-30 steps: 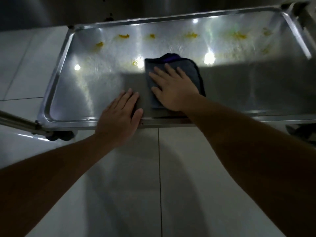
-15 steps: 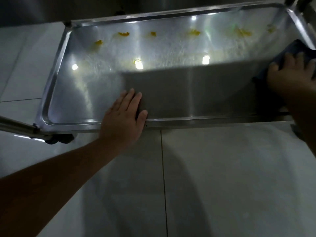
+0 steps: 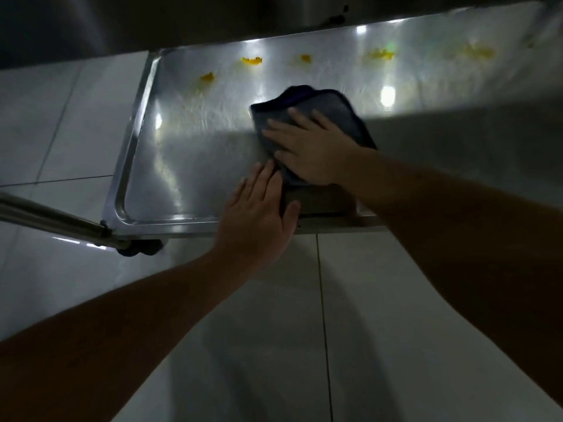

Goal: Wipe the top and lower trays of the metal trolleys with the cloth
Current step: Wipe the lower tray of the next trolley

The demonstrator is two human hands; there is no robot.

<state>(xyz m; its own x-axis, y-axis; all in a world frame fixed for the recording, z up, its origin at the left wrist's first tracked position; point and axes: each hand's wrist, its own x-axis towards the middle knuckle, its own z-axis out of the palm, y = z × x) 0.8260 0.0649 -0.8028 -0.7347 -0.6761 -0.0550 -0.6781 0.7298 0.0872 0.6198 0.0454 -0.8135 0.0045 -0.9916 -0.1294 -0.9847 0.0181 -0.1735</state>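
Observation:
The lower metal tray [image 3: 189, 166] of a trolley lies low over the floor, lit along its far half. Several yellow smears [image 3: 251, 60] run in a row near its far edge. A dark grey cloth [image 3: 332, 105] lies flat near the tray's middle. My right hand [image 3: 307, 147] presses flat on the cloth, fingers spread toward the left. My left hand [image 3: 259, 220] rests palm down on the tray's near rim, fingers apart and holding nothing, its fingertips almost touching the cloth.
A trolley leg tube [image 3: 45, 214] runs from the left to the tray's near-left corner, above a black caster wheel [image 3: 140, 248]. Pale floor tiles [image 3: 304, 330] surround the tray. Dark metal of the trolley's upper part [image 3: 213, 16] hangs above the far edge.
My right hand has swept the cloth from the tray's right end back to the middle, next to my left hand. The left hand has stayed on the near rim. The view has shifted left.

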